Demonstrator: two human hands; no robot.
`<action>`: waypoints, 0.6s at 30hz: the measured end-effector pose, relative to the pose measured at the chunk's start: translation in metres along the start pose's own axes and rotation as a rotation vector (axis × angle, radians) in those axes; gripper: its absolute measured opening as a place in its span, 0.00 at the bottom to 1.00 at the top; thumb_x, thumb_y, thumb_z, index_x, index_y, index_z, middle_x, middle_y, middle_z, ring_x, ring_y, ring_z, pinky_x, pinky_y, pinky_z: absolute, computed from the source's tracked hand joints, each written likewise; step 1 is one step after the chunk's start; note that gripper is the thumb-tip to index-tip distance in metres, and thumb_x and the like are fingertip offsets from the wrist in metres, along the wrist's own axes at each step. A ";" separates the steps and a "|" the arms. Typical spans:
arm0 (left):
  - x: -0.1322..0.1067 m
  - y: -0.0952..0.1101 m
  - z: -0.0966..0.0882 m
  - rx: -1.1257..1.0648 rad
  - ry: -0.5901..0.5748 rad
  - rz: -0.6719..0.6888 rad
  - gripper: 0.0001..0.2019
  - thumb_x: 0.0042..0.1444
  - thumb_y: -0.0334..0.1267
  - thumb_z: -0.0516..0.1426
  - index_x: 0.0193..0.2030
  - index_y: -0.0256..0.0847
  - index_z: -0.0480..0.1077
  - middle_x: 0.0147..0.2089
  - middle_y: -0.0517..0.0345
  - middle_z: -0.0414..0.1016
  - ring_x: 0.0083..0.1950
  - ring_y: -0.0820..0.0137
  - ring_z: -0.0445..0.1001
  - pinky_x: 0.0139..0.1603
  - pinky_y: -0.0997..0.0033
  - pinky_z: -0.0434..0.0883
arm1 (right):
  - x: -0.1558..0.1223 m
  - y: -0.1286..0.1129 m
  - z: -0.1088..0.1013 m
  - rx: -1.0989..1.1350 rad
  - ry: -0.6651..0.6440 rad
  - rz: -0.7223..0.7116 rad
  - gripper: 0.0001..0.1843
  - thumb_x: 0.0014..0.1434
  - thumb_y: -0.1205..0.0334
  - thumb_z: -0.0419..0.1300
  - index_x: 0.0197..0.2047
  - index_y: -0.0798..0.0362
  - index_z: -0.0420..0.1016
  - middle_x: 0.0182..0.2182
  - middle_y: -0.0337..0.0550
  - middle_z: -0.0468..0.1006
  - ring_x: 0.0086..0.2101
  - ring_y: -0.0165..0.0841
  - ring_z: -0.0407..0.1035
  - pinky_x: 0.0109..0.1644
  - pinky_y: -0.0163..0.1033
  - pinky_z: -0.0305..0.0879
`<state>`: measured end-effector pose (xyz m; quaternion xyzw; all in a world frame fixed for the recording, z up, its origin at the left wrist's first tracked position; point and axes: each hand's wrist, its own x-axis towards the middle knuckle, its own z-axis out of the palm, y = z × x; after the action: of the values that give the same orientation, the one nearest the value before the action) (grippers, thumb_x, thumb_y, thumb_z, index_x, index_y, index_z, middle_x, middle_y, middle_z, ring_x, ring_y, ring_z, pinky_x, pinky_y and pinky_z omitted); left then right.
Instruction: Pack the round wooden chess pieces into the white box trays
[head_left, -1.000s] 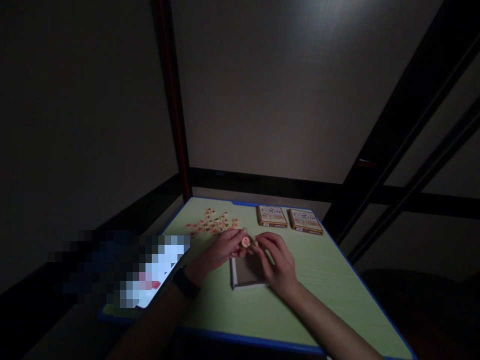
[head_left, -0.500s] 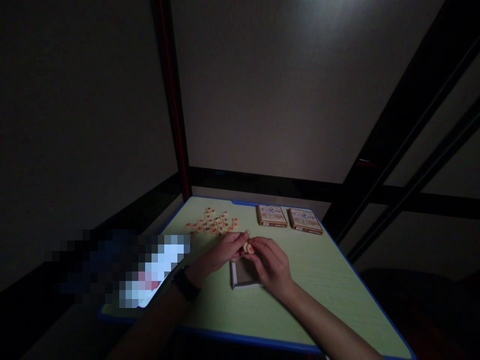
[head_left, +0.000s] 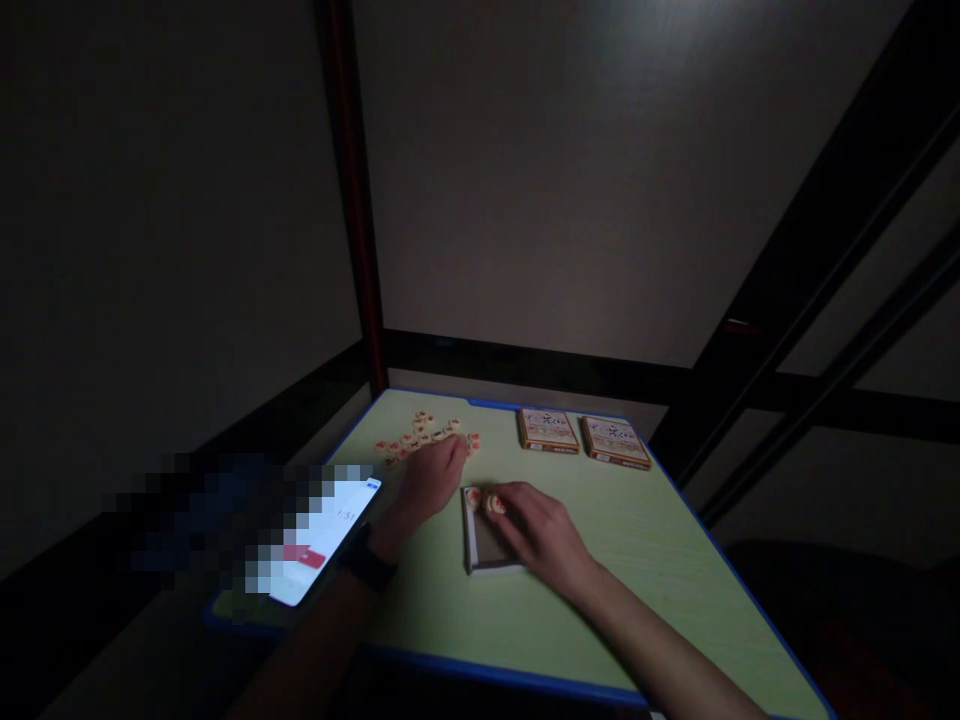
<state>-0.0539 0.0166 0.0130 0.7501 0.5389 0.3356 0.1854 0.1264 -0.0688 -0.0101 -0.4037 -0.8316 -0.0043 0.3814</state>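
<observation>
My right hand (head_left: 544,530) is closed around round xiangqi pieces (head_left: 495,504), cream discs with red characters, at the far left part of a shallow open box (head_left: 471,545). One more piece (head_left: 472,497) lies in the box's far left corner. Part of the box is hidden under my right hand. My left hand (head_left: 433,477) reaches to the near right side of a loose spread of xiangqi pieces (head_left: 416,440) with red and black characters. Its fingertips are hidden behind the hand, so I cannot make out whether they grip a piece.
Two closed printed boxes (head_left: 549,430) lie side by side at the table's far right. A lit phone (head_left: 330,535) rests along the left edge of the green table (head_left: 637,600), which has a blue rim. Dark walls stand close behind and to the left.
My left hand has left my right hand and moved away to the spread of pieces. My right hand keeps its pieces above the box. A piece in the box's corner now shows.
</observation>
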 end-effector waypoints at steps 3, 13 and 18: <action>0.000 -0.003 -0.005 0.254 -0.093 -0.039 0.16 0.64 0.36 0.46 0.29 0.40 0.70 0.36 0.51 0.78 0.40 0.66 0.73 0.43 0.69 0.64 | 0.000 -0.001 0.004 -0.024 -0.216 0.018 0.13 0.66 0.65 0.56 0.53 0.54 0.71 0.47 0.51 0.79 0.45 0.38 0.75 0.49 0.42 0.74; -0.011 -0.001 0.005 0.022 -0.414 -0.127 0.16 0.62 0.34 0.44 0.27 0.40 0.67 0.20 0.60 0.69 0.22 0.72 0.68 0.27 0.73 0.63 | 0.016 -0.004 0.010 -0.107 -0.457 0.066 0.12 0.65 0.64 0.56 0.51 0.57 0.74 0.48 0.52 0.76 0.45 0.39 0.74 0.52 0.42 0.71; -0.011 -0.001 0.006 -0.094 -0.496 -0.142 0.14 0.60 0.32 0.45 0.24 0.40 0.62 0.20 0.63 0.65 0.19 0.75 0.66 0.21 0.76 0.59 | 0.021 -0.005 0.008 -0.067 -0.473 0.133 0.14 0.63 0.68 0.58 0.52 0.54 0.73 0.47 0.49 0.73 0.42 0.37 0.72 0.49 0.41 0.72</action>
<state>-0.0518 0.0072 0.0049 0.7603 0.5120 0.1524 0.3695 0.1107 -0.0558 -0.0010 -0.4599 -0.8686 0.0880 0.1618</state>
